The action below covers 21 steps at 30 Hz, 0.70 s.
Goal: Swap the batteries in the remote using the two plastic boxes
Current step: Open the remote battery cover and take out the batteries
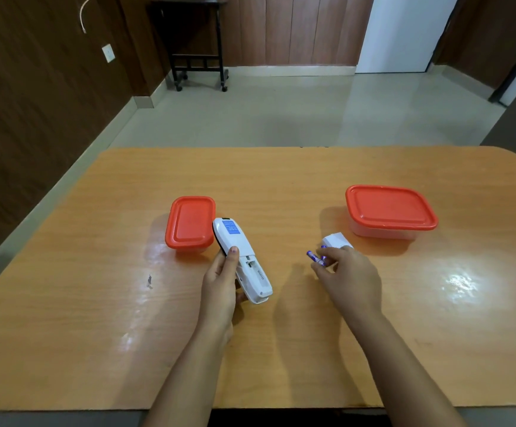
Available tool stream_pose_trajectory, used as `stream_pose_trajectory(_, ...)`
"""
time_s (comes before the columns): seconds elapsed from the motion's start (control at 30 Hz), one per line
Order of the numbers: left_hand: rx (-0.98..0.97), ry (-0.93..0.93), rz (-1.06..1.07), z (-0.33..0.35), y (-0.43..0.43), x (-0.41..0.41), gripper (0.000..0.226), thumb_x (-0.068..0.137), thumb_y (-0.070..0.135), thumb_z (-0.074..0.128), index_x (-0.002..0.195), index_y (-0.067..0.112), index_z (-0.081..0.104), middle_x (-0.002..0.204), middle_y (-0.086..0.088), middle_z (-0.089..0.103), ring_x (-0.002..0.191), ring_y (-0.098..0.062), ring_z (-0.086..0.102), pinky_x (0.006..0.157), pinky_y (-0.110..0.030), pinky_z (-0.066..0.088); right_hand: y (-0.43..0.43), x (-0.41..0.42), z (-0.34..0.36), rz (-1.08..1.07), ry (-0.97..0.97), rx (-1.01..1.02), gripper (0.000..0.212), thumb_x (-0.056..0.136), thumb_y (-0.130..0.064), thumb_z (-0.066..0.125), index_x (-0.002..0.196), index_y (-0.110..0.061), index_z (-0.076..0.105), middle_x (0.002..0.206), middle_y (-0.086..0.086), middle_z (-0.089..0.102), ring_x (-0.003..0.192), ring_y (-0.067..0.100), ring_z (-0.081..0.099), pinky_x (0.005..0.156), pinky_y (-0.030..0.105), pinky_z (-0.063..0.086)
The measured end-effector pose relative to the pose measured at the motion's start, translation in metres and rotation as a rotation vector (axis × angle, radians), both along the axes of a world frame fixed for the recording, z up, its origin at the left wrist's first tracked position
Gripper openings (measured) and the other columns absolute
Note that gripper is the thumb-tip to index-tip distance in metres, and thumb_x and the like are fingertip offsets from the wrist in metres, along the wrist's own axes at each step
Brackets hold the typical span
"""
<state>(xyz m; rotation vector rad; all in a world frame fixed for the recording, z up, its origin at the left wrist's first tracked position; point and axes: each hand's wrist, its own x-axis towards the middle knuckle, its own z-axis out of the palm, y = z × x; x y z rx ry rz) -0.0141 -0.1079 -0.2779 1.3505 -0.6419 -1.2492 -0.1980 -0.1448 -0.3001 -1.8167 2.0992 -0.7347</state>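
Observation:
My left hand point(219, 288) holds a white remote point(238, 241) back side up, its battery compartment uncovered and looking empty. My right hand point(346, 278) pinches blue-purple batteries point(314, 257) at its fingertips, just above the table. The remote's white battery cover point(335, 241) lies on the table right behind those fingers. A small plastic box with a red lid point(190, 223) stands shut just left of the remote. A larger box with a red lid point(389, 209) stands shut at the right.
The wooden table point(281, 349) has a rounded far right corner and a near edge close to my body. A small dark mark point(149, 282) sits left of my left hand. A black wheeled side table point(198, 41) stands by the far wall.

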Motion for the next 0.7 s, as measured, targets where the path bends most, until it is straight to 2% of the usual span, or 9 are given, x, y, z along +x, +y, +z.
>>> stream_pose_trajectory(0.1,0.008,-0.008,-0.023,-0.001,0.001,-0.001,0.018,0.096,0.036,0.048,0.105,0.033,0.063,0.094,0.006,0.071,0.080,-0.013,0.067,0.059,-0.023,0.052,-0.003,0.002,-0.006,-0.054,0.082,-0.013,0.016,0.087,-0.040,0.059,0.093,-0.027,0.064,0.088,-0.009,0.066,0.091,0.016,0.055,0.063,0.030,0.042)
stream_pose_trajectory(0.23,0.010,-0.019,-0.064,-0.001,0.002,-0.002,0.018,0.096,0.035,0.047,0.104,0.034,0.063,0.091,0.006,0.071,0.074,-0.010,0.067,0.061,-0.025,0.049,-0.008,0.005,-0.014,-0.102,0.249,-0.015,0.026,0.086,-0.046,0.054,0.086,-0.022,0.064,0.087,-0.003,0.067,0.086,0.022,0.056,0.065,0.032,0.045)
stream_pose_trajectory(0.3,0.015,-0.030,-0.086,-0.002,0.001,-0.002,0.020,0.097,0.035,0.046,0.108,0.035,0.063,0.091,0.008,0.071,0.076,-0.010,0.067,0.063,-0.024,0.049,-0.005,0.010,-0.012,-0.063,0.158,-0.081,0.032,0.082,-0.050,0.060,0.097,-0.023,0.067,0.091,-0.003,0.065,0.089,0.022,0.056,0.069,0.033,0.045)
stream_pose_trajectory(0.33,0.022,-0.038,-0.097,-0.003,0.001,-0.002,0.022,0.097,0.035,0.045,0.111,0.035,0.062,0.093,0.009,0.071,0.081,-0.011,0.067,0.065,-0.026,0.050,0.000,0.015,-0.008,0.020,0.044,-0.098,0.039,0.080,-0.055,0.059,0.104,-0.025,0.067,0.092,-0.005,0.064,0.088,0.018,0.056,0.071,0.032,0.045)
stream_pose_trajectory(0.43,0.034,-0.044,-0.140,-0.005,-0.001,-0.002,0.024,0.099,0.032,0.043,0.115,0.035,0.060,0.095,0.008,0.072,0.083,-0.013,0.068,0.067,-0.027,0.049,0.021,0.039,0.012,0.383,-0.298,0.128,0.052,0.078,-0.066,0.054,0.119,-0.036,0.059,0.092,-0.012,0.059,0.075,0.005,0.052,0.073,0.028,0.046)
stream_pose_trajectory(0.47,0.031,-0.036,-0.152,-0.006,-0.002,-0.003,0.024,0.099,0.030,0.042,0.114,0.035,0.060,0.094,0.008,0.072,0.078,-0.010,0.069,0.062,-0.024,0.051,0.028,0.045,0.013,0.460,-0.274,0.197,0.051,0.077,-0.065,0.056,0.121,-0.038,0.057,0.092,-0.010,0.057,0.073,0.004,0.051,0.073,0.028,0.046)
stream_pose_trajectory(0.53,0.032,-0.027,-0.178,-0.007,-0.002,-0.005,0.025,0.099,0.026,0.042,0.114,0.033,0.061,0.096,0.007,0.072,0.074,-0.004,0.070,0.055,-0.021,0.051,0.030,0.047,0.009,0.475,-0.157,0.170,0.047,0.077,-0.056,0.064,0.118,-0.035,0.059,0.091,-0.008,0.053,0.073,0.005,0.051,0.071,0.026,0.045)
stream_pose_trajectory(0.63,0.036,0.025,-0.226,-0.008,-0.003,-0.006,0.027,0.099,0.023,0.042,0.120,0.032,0.058,0.108,-0.002,0.072,0.080,-0.010,0.070,0.061,-0.025,0.054,0.022,0.037,0.005,0.357,-0.273,0.116,0.040,0.072,-0.047,0.075,0.106,-0.027,0.067,0.087,-0.006,0.052,0.071,0.002,0.049,0.065,0.019,0.037)
stream_pose_trajectory(0.7,0.032,0.047,-0.221,-0.006,-0.004,-0.008,0.028,0.099,0.022,0.044,0.122,0.035,0.052,0.108,-0.005,0.070,0.077,-0.012,0.071,0.061,-0.026,0.057,0.018,0.032,0.002,0.284,-0.240,0.072,0.037,0.070,-0.047,0.076,0.099,-0.025,0.069,0.086,-0.003,0.054,0.072,0.005,0.051,0.063,0.021,0.036)
